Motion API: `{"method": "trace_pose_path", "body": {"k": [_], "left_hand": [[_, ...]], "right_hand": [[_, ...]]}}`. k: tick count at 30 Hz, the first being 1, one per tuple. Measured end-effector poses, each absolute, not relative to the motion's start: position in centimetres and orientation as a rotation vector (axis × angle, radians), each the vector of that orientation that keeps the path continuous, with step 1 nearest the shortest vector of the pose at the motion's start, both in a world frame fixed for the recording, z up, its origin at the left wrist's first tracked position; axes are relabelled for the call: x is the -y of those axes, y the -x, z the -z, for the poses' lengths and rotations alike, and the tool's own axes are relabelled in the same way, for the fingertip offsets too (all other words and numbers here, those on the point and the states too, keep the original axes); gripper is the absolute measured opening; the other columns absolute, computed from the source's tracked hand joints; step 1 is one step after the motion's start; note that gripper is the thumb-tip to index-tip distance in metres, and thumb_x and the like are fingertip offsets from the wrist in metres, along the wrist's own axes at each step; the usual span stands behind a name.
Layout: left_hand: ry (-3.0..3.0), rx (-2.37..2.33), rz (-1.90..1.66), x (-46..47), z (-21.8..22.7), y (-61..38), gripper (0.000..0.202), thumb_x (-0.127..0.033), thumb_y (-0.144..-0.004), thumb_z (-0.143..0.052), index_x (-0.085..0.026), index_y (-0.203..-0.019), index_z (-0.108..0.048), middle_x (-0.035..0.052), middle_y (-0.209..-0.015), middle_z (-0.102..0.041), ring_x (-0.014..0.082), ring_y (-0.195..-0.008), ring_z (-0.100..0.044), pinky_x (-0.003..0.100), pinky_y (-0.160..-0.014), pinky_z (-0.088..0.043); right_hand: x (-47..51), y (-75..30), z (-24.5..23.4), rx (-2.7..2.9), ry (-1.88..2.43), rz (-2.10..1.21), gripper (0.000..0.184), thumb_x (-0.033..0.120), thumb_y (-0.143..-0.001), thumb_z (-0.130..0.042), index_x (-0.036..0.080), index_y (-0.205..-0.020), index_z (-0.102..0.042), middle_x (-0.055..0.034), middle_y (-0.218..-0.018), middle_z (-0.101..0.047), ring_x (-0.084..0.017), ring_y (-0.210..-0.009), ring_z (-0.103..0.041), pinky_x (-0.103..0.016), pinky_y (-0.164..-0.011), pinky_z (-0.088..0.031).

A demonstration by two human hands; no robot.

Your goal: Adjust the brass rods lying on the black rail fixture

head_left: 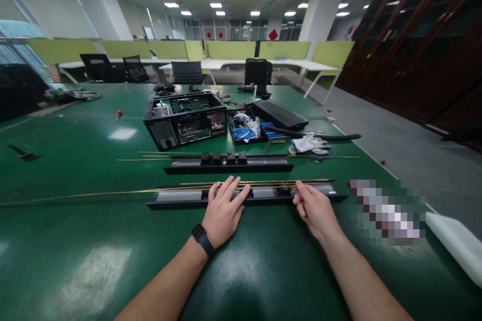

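Green tabletop (75, 225): left grip (224, 213) half hides what seem black blocks (249, 193).

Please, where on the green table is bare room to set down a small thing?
Bare green table shows left of the left hand, nearer than the long brass-coloured rod; a smaller patch lies between left hand and right hand, in front of the near rail. It is crowded behind the far rail, around the computer case and white-and-blue gloves.
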State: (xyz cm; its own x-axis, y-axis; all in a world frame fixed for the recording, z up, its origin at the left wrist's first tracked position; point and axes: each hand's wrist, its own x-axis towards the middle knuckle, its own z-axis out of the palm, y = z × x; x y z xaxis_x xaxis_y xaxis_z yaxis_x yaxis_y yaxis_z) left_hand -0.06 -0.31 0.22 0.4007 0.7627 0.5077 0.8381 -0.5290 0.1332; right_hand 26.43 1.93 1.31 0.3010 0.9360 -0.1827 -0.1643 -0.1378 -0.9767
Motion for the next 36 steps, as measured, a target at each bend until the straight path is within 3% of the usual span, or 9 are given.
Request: {"method": "trace_pose_path", "body": {"k": [10,16,22,26,31,36], "left_hand": [[2.532,1.466,0.753,0.1,-0.5,-0.1,0.054,-0.022,-0.097,-0.056,-0.031,-0.150,-0.049,0.0091,-0.157,-0.048,0.0304,-0.148,-0.039,0.054,-0.119,-0.028],[2.522,1.456,0.748,0.2,-0.3,-0.1,0.055,-0.024,-0.097,-0.056,-0.030,-0.151,-0.048,0.0089,-0.158,-0.047,0.0303,-0.149,-0.037,0.054,-0.120,-0.027],[2.521,1.440,0.756,0.3,-0.1,0.0,0.056,-0.023,-0.096,-0.057,-0.029,-0.151,-0.048,0.0096,-0.158,-0.046,0.0305,-0.150,-0.036,0.054,-0.120,-0.026],[2.518,1.438,0.760,0.3,0.0,0.1,0.057,-0.022,-0.096,-0.058,-0.029,-0.151,-0.048,0.0104,-0.158,-0.046,0.0305,-0.150,-0.036,0.054,-0.120,-0.026],[2.526,1.437,0.755,0.4,0.0,0.2,0.055,-0.023,-0.097,-0.057,-0.028,-0.151,-0.047,0.0098,-0.159,-0.045,0.0294,-0.151,-0.035,0.054,-0.120,-0.025],[2.526,1.435,0.753,0.4,-0.1,0.2,0.056,-0.023,-0.096,-0.058,-0.028,-0.151,-0.047,0.0102,-0.159,-0.045,0.0301,-0.150,-0.035,0.054,-0.120,-0.025]], "right_hand": [[-2.1,-26.7,-1.3,0.707,1.285,-1.227,0.044,0.052,-0.067,-0.088,0.017,-0.075,-0.062,0.0019,-0.061,-0.059,-0.003,-0.032,-0.035,-0.015,-0.025,-0.018],[-2.8,-28.9,-1.1,0.496,1.257,-1.069,0.037,0.039,-0.066,-0.089,0.018,-0.076,-0.060,0.0029,-0.058,-0.058,-0.005,-0.034,-0.040,-0.014,-0.026,-0.023],[-2.5,-28.2,-0.9,0.603,1.289,-1.096,0.045,0.053,-0.069,-0.087,0.016,-0.080,-0.064,-0.0007,-0.060,-0.063,-0.005,-0.031,-0.040,-0.015,-0.024,-0.018],[-2.5,-28.0,-0.7,0.641,1.261,-1.131,0.043,0.049,-0.067,-0.088,0.015,-0.079,-0.065,0.0001,-0.060,-0.062,-0.004,-0.031,-0.039,-0.015,-0.024,-0.019],[-3.1,-29.6,-0.9,0.450,1.305,-0.927,0.033,0.041,-0.075,-0.083,0.017,-0.076,-0.061,0.0038,-0.056,-0.057,-0.004,-0.033,-0.040,-0.014,-0.025,-0.022],[-2.7,-28.6,-0.7,0.556,1.315,-0.999,0.043,0.053,-0.074,-0.082,0.016,-0.080,-0.062,0.0006,-0.059,-0.061,-0.005,-0.031,-0.040,-0.015,-0.024,-0.019]]}}
